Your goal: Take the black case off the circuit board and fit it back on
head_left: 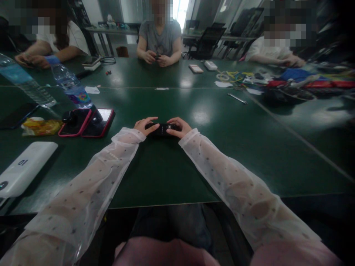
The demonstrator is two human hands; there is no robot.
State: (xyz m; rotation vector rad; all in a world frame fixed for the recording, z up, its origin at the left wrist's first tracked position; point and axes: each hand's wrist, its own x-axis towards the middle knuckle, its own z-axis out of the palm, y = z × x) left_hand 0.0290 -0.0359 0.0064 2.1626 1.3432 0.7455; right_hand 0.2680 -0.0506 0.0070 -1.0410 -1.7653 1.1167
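A small black oblong object (163,129) with tiny white markings lies at the table surface between my hands. My left hand (146,126) grips its left end, thumb along the near side. At the other end my right hand (179,127) closes on it, thumb by a small white square mark. I cannot make out exactly what kind of thing it is. Sheer white dotted sleeves cover both my forearms. Left of my hands lies a phone in a red-pink case (98,123), beside a similar pink-rimmed item (74,123) with a black piece on it.
A white power bank (27,168) lies near left, beyond it a yellow wrapped packet (41,126). Two water bottles (70,87) stand at left. A wrench (237,98) lies right of centre, before a pile of cables and bags (291,83). Three people sit across the green table (172,177).
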